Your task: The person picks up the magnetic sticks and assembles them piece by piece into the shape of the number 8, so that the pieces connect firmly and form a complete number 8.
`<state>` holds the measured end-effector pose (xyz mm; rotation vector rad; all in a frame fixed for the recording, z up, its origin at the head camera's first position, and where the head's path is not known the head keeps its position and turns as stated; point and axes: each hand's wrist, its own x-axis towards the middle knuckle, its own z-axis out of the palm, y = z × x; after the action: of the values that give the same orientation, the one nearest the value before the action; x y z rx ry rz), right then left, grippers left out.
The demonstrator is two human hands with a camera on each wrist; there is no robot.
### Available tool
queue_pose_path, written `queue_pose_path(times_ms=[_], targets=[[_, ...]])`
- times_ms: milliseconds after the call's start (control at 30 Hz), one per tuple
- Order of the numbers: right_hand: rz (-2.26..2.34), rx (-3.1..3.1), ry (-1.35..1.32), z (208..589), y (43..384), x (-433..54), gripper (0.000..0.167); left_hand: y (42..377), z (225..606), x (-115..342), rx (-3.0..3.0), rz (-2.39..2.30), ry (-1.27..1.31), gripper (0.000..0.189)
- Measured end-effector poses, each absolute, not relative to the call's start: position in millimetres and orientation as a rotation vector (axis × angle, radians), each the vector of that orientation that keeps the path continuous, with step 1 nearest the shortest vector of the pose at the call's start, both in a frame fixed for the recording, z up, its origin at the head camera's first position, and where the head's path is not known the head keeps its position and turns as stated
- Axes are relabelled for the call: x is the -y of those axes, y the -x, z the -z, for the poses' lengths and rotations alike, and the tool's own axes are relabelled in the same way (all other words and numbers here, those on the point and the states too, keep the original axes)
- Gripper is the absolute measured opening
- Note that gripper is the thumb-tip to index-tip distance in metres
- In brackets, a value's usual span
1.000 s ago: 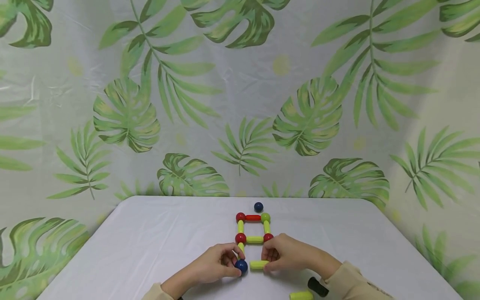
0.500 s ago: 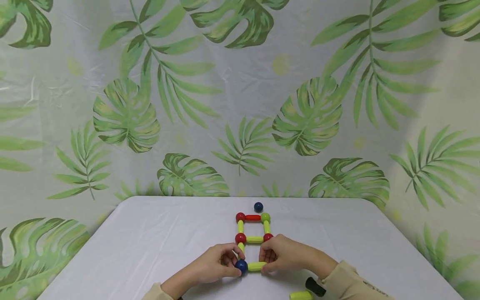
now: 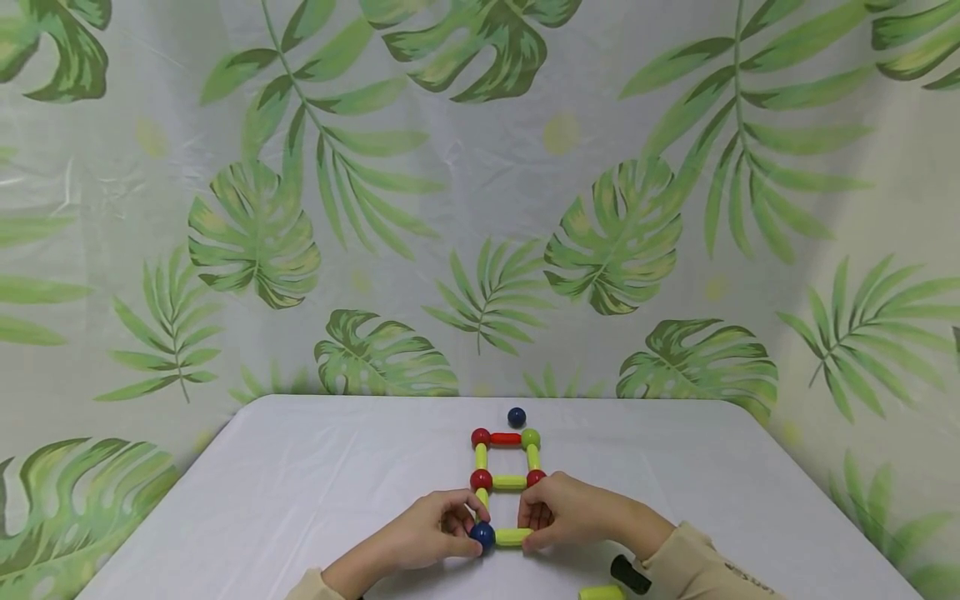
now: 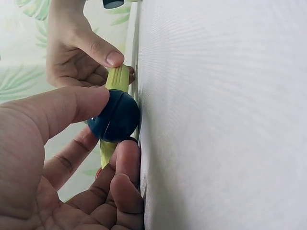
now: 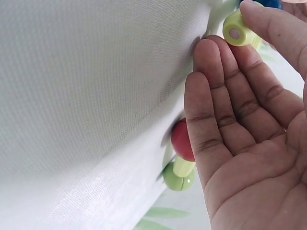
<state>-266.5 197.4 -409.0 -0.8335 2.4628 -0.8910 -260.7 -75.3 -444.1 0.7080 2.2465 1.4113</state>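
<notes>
My left hand [image 3: 435, 527] pinches a dark blue ball [image 4: 115, 116] between thumb and fingers, at the near left corner of a ball-and-rod frame on the table. A yellow-green rod [image 3: 482, 500] runs from that ball back to a red ball [image 3: 482, 480]. My right hand [image 3: 573, 512] pinches the free end of another yellow-green rod [image 3: 512, 537], whose other end meets the blue ball. In the right wrist view a small metal disc shows in the end of the held rod [image 5: 235, 31]. Behind the right fingers sits a second red ball [image 5: 182, 139], partly hidden.
The far part of the frame has a red rod [image 3: 506, 439] between a red ball [image 3: 481, 437] and a green ball [image 3: 531, 438]. A loose dark blue ball [image 3: 517, 417] lies behind it. One loose yellow-green rod [image 3: 602, 592] lies at the table's near edge.
My right hand has moved slightly left, bringing the yellow-green rod from a small gap up to the blue ball. The left hand has kept its hold in place.
</notes>
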Motion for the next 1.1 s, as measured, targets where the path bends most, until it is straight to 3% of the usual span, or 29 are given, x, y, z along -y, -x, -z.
queue_pose_path(times_ms=[1100], targets=[[0.841,-2.491,0.89,398.2,278.7,-199.8,0.011,262.4,445.8,75.6,-2.233,-1.431,-0.705,0.024]])
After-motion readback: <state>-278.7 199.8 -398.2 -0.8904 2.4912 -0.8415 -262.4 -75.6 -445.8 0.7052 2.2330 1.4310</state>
